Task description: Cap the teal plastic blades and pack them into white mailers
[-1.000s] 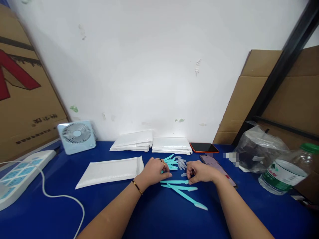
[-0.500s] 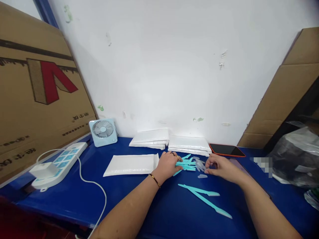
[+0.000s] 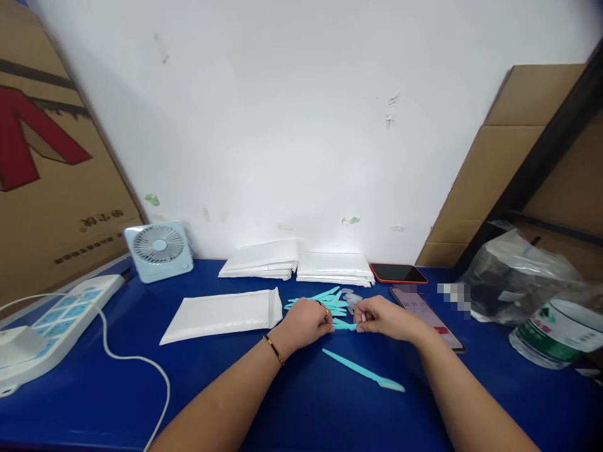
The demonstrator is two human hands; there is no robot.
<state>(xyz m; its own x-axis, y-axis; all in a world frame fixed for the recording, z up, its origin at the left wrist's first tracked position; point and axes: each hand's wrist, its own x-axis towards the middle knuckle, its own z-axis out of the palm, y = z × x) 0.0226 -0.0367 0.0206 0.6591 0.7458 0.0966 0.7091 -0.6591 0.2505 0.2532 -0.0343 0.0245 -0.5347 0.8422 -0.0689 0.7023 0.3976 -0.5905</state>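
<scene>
A teal eyebrow razor spans the gap between my two hands. My left hand is closed on one end of it, over the near side of a loose heap of teal razors. The fingers of my right hand pinch its other end; whether a clear cap is also between them I cannot tell. Small clear plastic caps lie beside the heap, partly behind my right fingers. Nearer to me, a single teal razor rests on the blue table.
A white padded envelope lies to the left, with envelope stacks along the wall. Around these are a small fan, a power strip with a cable, two phones, a plastic bag and a tub.
The view has turned right. Of the two razors lying in front, one remains there. My right hand has moved from the caps to my left hand, and a razor is now held between them.
</scene>
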